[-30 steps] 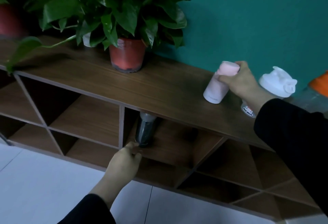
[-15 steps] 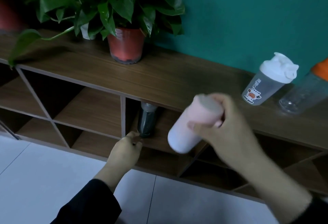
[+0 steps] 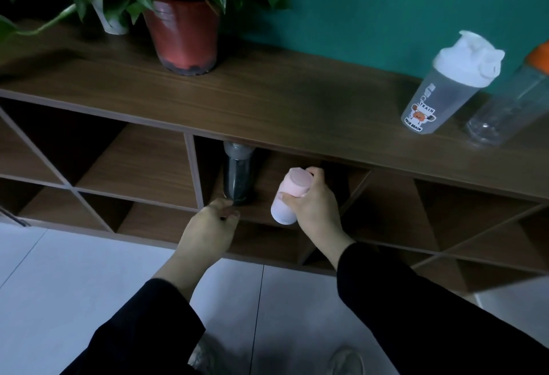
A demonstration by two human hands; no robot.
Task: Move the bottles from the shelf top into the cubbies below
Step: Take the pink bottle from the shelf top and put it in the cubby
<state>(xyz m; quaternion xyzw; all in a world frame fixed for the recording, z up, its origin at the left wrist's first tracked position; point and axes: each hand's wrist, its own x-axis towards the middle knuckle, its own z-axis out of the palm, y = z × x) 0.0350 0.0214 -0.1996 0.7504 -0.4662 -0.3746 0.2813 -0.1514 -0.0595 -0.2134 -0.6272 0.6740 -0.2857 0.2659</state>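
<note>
My right hand (image 3: 315, 208) grips a pink bottle (image 3: 288, 196) by its cap end, holding it at the mouth of a cubby (image 3: 297, 172) under the shelf top (image 3: 267, 101). A dark bottle (image 3: 237, 178) stands upright in that same cubby, to the left of the pink one. My left hand (image 3: 209, 226) rests at the cubby's front edge just below the dark bottle, fingers loosely curled and holding nothing. On the shelf top at the right stand a clear shaker bottle with a white lid (image 3: 445, 83) and a clear bottle with an orange lid (image 3: 511, 98).
A potted plant in a red pot (image 3: 184, 35) stands on the shelf top at the left, leaves overhanging. More cubbies with slanted dividers (image 3: 98, 163) run left and right. White tiled floor (image 3: 74, 285) lies below; a teal wall (image 3: 386, 3) is behind.
My right hand lifted the pink bottle off the shelf top and carried it down and left to the cubby with the dark bottle. My left hand stayed by the cubby edge.
</note>
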